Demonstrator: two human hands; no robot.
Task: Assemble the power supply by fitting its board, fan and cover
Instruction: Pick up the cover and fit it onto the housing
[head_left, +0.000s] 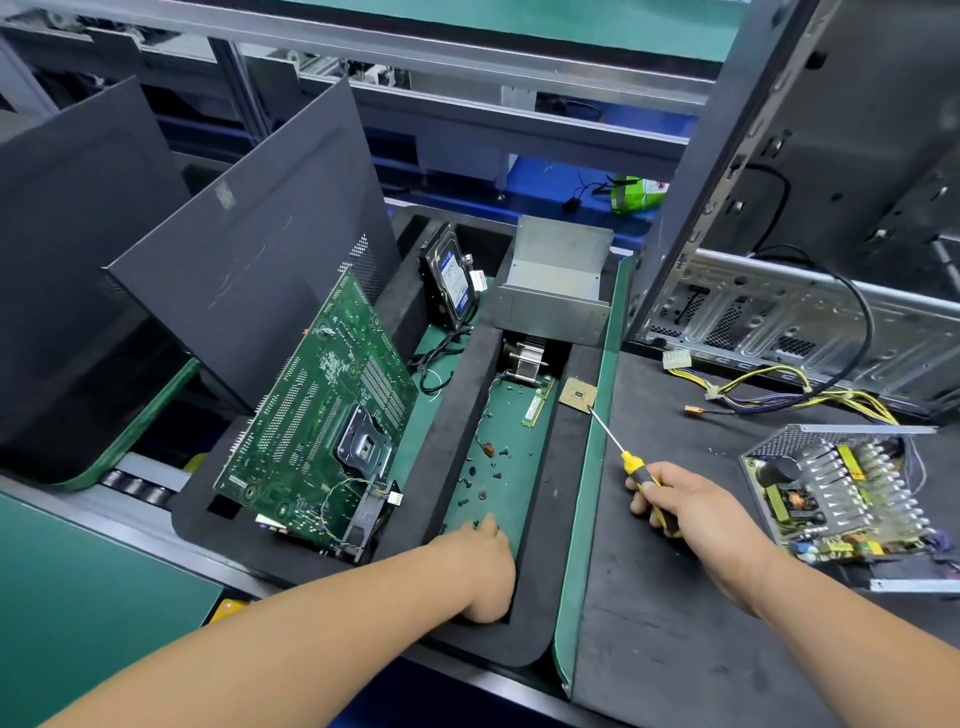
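left hand fingers hidden | power supply cut off right

Screwdriver: yellow-and-black handle, silver shaft; motherboard at 9 o'clock: green with pale rows of solder dots; tray floor: green, speckled with black screws, rimmed in black foam; power supply at 3 o'clock: silver perforated casing, yellow and green parts; cable bundle: yellow, black, purple; hard drive: black, blue label.
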